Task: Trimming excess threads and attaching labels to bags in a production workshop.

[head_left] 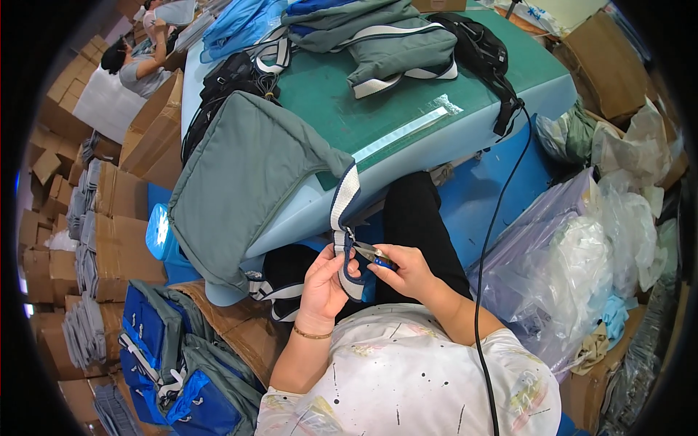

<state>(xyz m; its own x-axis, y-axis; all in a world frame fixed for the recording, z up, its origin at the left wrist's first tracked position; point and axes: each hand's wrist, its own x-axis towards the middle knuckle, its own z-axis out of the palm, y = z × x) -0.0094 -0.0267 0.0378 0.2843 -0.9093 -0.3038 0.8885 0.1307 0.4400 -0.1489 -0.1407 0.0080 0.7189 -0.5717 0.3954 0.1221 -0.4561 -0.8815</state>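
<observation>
A grey-green fabric bag (243, 167) with piped edges hangs over the near left edge of the table. Its white and navy webbing strap (345, 196) runs down toward my lap. My left hand (323, 291) is closed on this strap, pinching it near a small buckle. In my right hand (411, 272) is a pair of small thread snips (383, 261) with a blue handle. Their blades point left and reach the strap beside my left fingers. Whether the blades touch a thread is too small to tell.
The table (509, 120) has a green top and carries more grey-green bags (400, 47) and black straps (472, 43). A black cable (488, 261) hangs down past my right arm. Blue and grey bags (182, 363) are stacked at lower left; plastic-wrapped bundles (552, 276) lie right.
</observation>
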